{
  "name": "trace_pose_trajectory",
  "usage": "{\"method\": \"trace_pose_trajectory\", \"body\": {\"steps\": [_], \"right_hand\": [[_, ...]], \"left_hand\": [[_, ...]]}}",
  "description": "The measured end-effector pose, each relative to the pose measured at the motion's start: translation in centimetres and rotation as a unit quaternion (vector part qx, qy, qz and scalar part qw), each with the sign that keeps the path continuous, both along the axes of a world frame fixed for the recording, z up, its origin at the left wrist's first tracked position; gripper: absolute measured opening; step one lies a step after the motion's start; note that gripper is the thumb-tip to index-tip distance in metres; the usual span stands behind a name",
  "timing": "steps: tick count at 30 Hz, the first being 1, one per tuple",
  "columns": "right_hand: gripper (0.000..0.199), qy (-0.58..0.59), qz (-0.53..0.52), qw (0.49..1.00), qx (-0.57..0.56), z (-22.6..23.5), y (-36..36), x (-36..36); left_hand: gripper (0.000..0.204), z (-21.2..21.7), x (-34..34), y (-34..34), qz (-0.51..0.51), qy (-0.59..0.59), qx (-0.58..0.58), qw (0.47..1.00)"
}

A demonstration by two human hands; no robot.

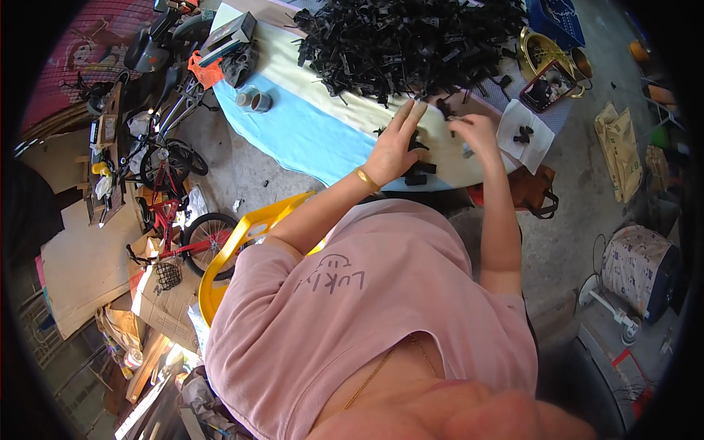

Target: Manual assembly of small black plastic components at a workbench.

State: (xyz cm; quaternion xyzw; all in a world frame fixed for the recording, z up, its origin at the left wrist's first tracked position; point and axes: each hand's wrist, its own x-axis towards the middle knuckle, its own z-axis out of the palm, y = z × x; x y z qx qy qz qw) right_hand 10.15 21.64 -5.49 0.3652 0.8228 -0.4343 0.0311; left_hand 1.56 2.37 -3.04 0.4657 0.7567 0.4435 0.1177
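My left hand [394, 152] lies over the table's near edge with index and middle fingers stretched out and no hold visible. Beneath and beside it are several small black plastic parts [419, 170], partly covered by the palm. My right hand [478, 135] is just to the right, its fingertips pinched at a small black part [444, 108]; the exact grip is too small to make out. Beyond both hands rises a large heap of black plastic parts [411, 44], covering the far side of the cloth-covered table [293, 136].
Right of the hands, a white paper [532, 125] carries a few black pieces. Behind it, a phone [548, 86] leans by a gold-coloured bowl [539, 51]. Cups [253, 100] stand at the table's left. A yellow chair [220, 271] and bicycles [172, 227] are at left.
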Motion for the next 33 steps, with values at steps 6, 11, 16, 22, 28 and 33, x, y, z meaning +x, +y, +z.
{"method": "trace_pose_trajectory", "body": {"steps": [6,11,16,22,28,33], "right_hand": [[0.023,0.110,0.004,0.975,-0.195,5.7,-5.2,1.1],[0.024,0.198,-0.006,0.923,-0.331,6.6,-5.9,2.8],[0.020,0.325,-0.032,0.914,-0.241,8.6,-7.5,2.6],[0.017,0.290,0.051,0.938,-0.182,8.9,-8.0,2.4],[0.018,0.291,0.038,0.942,-0.163,9.6,-9.4,2.2],[0.018,0.302,0.000,0.929,-0.214,9.1,-10.6,1.9]], "left_hand": [[0.077,1.6,-1.2,1.0,-0.077,-0.068,0.085,0.991],[0.053,2.5,0.0,0.1,-0.065,-0.283,0.177,0.940],[0.046,4.5,0.7,0.0,-0.063,-0.396,0.196,0.895],[0.048,5.3,0.2,-1.4,-0.114,-0.383,0.125,0.908],[0.029,5.4,0.6,-2.0,-0.048,-0.326,0.139,0.934],[0.020,4.8,1.1,-2.3,-0.013,-0.284,0.172,0.943]]}}
